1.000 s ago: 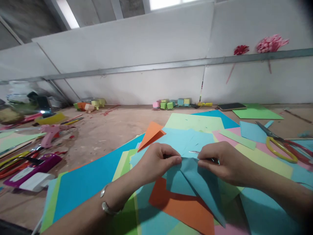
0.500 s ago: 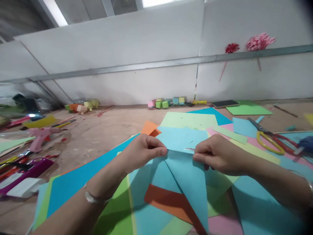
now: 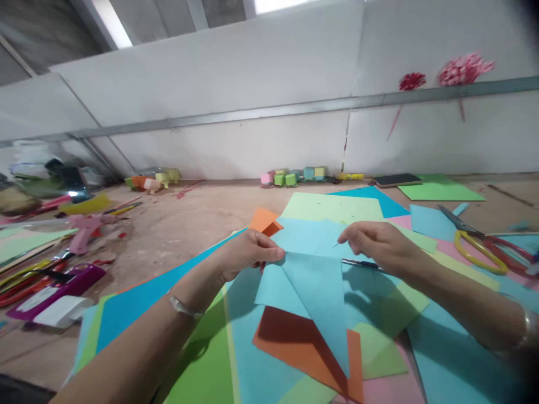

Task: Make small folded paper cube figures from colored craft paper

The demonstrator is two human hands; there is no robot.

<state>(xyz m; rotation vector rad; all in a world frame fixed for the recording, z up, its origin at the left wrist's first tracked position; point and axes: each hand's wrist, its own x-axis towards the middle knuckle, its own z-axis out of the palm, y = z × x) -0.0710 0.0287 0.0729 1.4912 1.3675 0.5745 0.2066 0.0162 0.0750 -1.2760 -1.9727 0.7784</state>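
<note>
My left hand (image 3: pixel 261 252) pinches the upper left corner of a folded light blue paper (image 3: pixel 315 292) between thumb and fingers. The paper hangs tilted over an orange sheet (image 3: pixel 290 339), its lower end tapering to a point. To its right, my right hand (image 3: pixel 373 241) is closed with its fingertips together, a thin pale sliver at their tip. A slim metal blade (image 3: pixel 360 263) juts left from beneath this hand, its tip by the paper's right edge. The blade's handle is hidden, so I cannot tell what kind of tool it is.
Coloured sheets (image 3: pixel 337 206) lie layered beneath my hands. Scissors (image 3: pixel 484 247) with red and yellow handles lie right. A pink glue gun (image 3: pixel 86 229) and purple tool (image 3: pixel 63 289) lie left. Small paper blocks (image 3: pixel 290 178) and a phone (image 3: pixel 397 179) line the wall.
My right hand has risen off the paper's edge, and the blade now sits lower beneath it. The paper's right side is released; its lower part has lifted, showing more orange sheet.
</note>
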